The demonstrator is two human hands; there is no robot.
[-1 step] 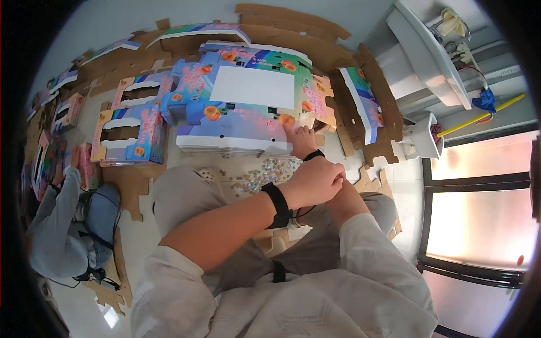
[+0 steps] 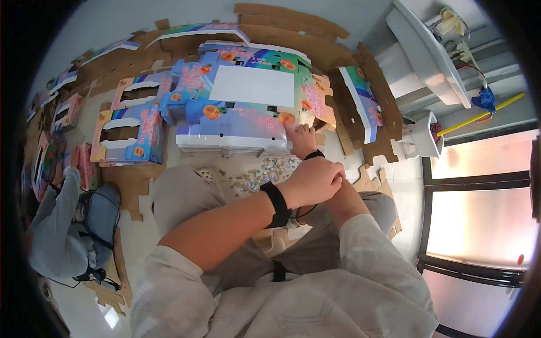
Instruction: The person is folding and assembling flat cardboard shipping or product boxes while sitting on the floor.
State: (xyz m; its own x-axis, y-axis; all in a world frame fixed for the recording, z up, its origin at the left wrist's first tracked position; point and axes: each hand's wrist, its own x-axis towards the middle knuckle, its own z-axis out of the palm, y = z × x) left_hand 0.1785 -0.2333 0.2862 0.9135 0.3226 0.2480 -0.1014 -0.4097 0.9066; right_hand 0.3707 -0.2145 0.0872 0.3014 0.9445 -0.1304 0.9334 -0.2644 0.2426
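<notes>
Flat stack of blue-green-purple peach-printed cardboard sheets with white panel (image 2: 253,87); right hand (image 2: 304,141) touches its near right corner, fingers bent, grip can't tell. Left hand (image 2: 315,180) curled narrow over right forearm, nearer the wearer than the stack.

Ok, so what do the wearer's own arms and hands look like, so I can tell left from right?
Both hands are gloveless. The left hand has a broad black band at its wrist, with a thin dark cord showing beside it. The right hand has a slimmer-looking black wristband. Loose, pale grey sleeves leave both forearms uncovered.
</notes>
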